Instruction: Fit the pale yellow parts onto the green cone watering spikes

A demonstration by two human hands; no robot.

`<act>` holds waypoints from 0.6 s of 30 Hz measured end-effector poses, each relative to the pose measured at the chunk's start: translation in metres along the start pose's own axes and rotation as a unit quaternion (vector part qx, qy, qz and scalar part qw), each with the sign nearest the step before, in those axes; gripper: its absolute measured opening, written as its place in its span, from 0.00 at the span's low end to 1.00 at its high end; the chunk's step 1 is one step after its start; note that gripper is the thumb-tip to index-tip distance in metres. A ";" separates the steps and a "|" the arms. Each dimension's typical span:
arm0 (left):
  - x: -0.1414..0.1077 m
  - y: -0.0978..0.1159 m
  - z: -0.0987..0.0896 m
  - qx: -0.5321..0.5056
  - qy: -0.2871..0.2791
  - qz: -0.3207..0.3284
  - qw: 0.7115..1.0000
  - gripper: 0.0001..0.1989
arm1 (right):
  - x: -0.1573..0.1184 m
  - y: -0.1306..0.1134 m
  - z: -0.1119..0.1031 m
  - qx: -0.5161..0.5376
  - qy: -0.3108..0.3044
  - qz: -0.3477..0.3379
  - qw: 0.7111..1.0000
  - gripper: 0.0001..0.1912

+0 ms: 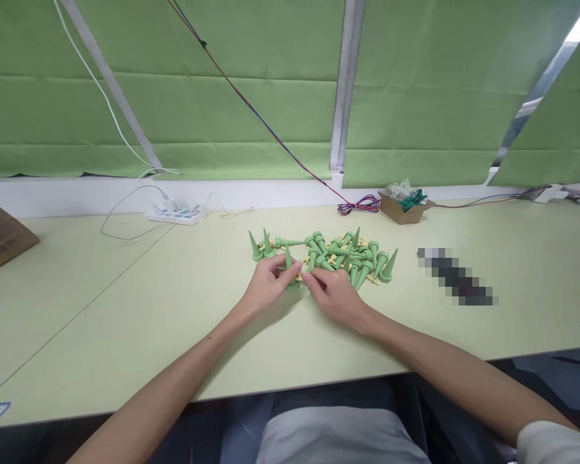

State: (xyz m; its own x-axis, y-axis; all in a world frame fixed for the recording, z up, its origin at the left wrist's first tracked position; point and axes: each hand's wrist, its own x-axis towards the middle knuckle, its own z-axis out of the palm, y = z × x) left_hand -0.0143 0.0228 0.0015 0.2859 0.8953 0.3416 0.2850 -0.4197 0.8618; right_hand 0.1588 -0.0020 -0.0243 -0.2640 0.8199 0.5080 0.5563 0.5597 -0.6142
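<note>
My left hand (pixel 267 283) is closed around a green plastic watering spike (pixel 289 256), whose point stands up between the fingers. Against it, my right hand (pixel 336 293) is pinched at a small yellow valve (pixel 299 276) on the spike's near side; the fingertips partly hide this piece. Just beyond both hands lies a pile of green watering spikes (pixel 341 251) with yellow valves among them. A few more spikes (pixel 255 246) stand and lie to the left of the pile, and one spike (pixel 389 266) stands upright at its right edge.
A small cardboard box (pixel 403 212) with clear and green plastic stands at the back, beside a coiled red-blue cable (pixel 360 205). A white power strip (pixel 176 216) sits back left. A brown object (pixel 2 238) lies far left, a blurred dark item (pixel 457 277) right.
</note>
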 end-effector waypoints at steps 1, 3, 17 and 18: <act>0.000 -0.001 0.000 -0.001 0.005 0.000 1.000 0.19 | 0.000 0.000 0.000 0.001 0.001 0.007 1.000 0.21; 0.001 -0.002 0.000 -0.006 0.010 -0.002 1.000 0.19 | -0.001 -0.001 -0.001 0.009 -0.001 0.018 1.000 0.17; 0.000 -0.005 0.001 0.009 0.010 -0.008 1.000 0.19 | -0.002 0.003 0.001 0.008 -0.024 -0.013 1.000 0.08; 0.000 -0.004 0.001 0.015 0.009 -0.008 1.000 0.19 | -0.002 0.003 0.001 0.006 -0.023 -0.014 1.000 0.10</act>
State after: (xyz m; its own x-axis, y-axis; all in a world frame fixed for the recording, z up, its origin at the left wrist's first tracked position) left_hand -0.0144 0.0242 -0.0030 0.2643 0.9043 0.3353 0.3169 -0.4098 0.8554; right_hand 0.1603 -0.0022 -0.0279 -0.3159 0.8088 0.4960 0.5394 0.5832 -0.6074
